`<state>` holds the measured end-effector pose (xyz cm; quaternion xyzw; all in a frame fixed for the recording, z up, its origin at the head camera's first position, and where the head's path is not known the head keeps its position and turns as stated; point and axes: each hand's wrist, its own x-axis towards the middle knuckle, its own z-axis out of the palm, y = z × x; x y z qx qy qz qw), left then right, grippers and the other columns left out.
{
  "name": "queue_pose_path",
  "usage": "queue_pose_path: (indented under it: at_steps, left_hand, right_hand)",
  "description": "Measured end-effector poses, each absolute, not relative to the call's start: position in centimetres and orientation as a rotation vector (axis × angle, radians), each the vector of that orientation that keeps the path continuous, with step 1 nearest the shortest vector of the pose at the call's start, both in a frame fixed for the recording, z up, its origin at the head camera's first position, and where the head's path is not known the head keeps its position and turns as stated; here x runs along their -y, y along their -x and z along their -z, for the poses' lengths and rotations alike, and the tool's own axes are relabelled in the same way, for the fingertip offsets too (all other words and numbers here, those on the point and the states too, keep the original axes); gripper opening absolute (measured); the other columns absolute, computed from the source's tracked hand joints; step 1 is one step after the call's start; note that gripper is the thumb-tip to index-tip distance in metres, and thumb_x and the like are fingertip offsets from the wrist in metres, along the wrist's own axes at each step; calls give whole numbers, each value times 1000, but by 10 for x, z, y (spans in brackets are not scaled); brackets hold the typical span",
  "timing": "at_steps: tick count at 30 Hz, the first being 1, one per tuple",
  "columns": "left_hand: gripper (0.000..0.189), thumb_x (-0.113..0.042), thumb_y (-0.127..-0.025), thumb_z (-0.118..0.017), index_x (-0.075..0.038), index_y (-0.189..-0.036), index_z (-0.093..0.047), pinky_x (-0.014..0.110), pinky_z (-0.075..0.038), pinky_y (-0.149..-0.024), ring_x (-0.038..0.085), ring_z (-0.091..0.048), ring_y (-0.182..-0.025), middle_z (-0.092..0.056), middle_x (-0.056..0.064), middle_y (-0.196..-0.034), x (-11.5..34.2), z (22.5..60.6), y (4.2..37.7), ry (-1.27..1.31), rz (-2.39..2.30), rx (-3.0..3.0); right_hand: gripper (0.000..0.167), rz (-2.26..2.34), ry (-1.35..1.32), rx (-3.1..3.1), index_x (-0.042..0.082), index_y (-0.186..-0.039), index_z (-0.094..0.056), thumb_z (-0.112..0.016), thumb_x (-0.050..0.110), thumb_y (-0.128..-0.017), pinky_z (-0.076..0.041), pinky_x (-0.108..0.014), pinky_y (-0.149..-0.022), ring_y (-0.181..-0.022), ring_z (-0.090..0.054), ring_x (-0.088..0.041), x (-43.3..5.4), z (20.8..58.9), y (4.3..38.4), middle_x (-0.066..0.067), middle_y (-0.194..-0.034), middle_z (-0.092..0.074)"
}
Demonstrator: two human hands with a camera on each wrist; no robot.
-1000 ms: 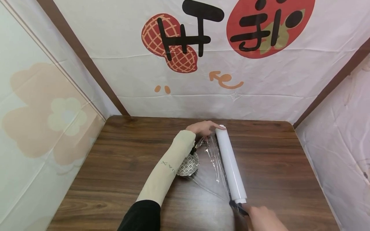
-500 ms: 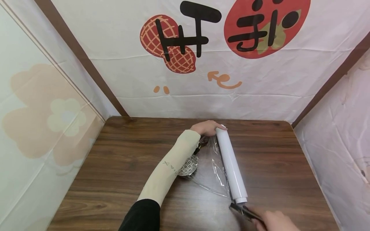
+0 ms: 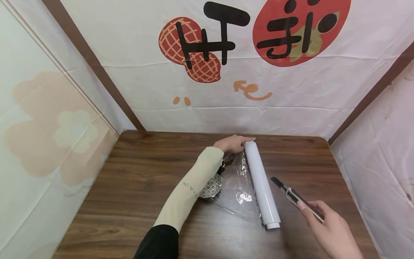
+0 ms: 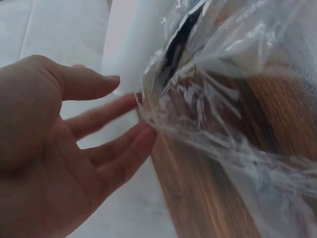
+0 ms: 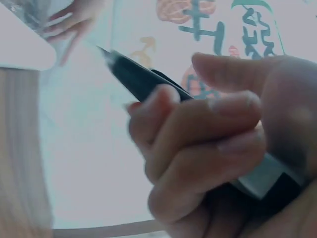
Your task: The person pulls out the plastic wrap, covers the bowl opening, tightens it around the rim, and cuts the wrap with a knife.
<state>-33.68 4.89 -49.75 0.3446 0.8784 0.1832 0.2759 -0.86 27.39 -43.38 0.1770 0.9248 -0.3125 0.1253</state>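
A white roll of cling film (image 3: pixel 261 183) lies lengthwise on the table, with clear film (image 3: pixel 237 194) spread out to its left. My left hand (image 3: pixel 231 144) is at the roll's far end, one finger over its tip. In the left wrist view the fingers (image 4: pixel 116 153) are loosely extended and touch the film's crumpled edge. My right hand (image 3: pixel 333 230) grips a utility knife (image 3: pixel 299 199) to the right of the roll, blade out and pointing up-left. Curled fingers wrap its handle in the right wrist view. A round silvery patterned object (image 3: pixel 212 186) sits partly hidden behind my left forearm.
A small dark object (image 3: pixel 221 168) shows beside my left sleeve, its kind unclear. The brown wooden table (image 3: pixel 129 172) has rounded far corners. Printed white cloth walls (image 3: pixel 194 118) stand behind it and at both sides.
My right hand has moved the knife from the roll's near end out to the right and away from the film. My left hand stays at the far end; the roll shifted slightly right.
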Motion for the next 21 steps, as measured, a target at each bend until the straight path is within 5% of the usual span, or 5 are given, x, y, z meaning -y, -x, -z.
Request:
queue_pose_path:
  at_steps: [3,6,8,15,21]
  left_hand:
    - [75,-1,-105,-41,-39,-167,-23,24,-46,-75,12,-64,-105,-57,11,-153,-43,498,338,-948,-564,-2327]
    - [75,-2,-105,-45,-36,-167,-24,27,-50,-90,19,-57,-142,-45,4,-167,-36,497,339,-943,-617,-2311]
    - [70,-4,-106,-47,-32,-167,-27,30,-49,-95,19,-57,-140,-42,3,-169,-32,496,340,-950,-601,-2324]
    - [52,-14,-109,-49,-18,-161,-44,34,-46,-94,16,-50,-77,-56,7,-157,-16,493,337,-997,-483,-2358]
    - [53,-23,-109,-52,-16,-161,-44,41,-44,-116,23,-58,-131,-53,9,-158,12,485,327,-940,-438,-2336]
  right_hand:
    - [59,1003,-569,-2803,6,-130,-67,-61,58,-102,-44,-28,-65,-76,-60,-12,-274,445,12,-5,-93,-75]
    - [47,1113,-650,-2904,9,-117,-73,-71,53,-98,-40,-27,-57,-62,-54,-9,-273,458,17,-1,-76,-69]
    - [42,1175,-710,-2942,11,-111,-75,-75,51,-96,-40,-27,-54,-57,-53,-8,-273,465,22,1,-69,-66]
    - [41,1427,-864,-2859,8,-111,-75,-74,47,-98,-45,-26,-45,-49,-57,-11,-273,483,40,4,-63,-65]
    - [43,1510,-921,-2820,5,-119,-72,-67,44,-103,-44,-26,-45,-45,-57,-14,-284,502,58,7,-63,-66]
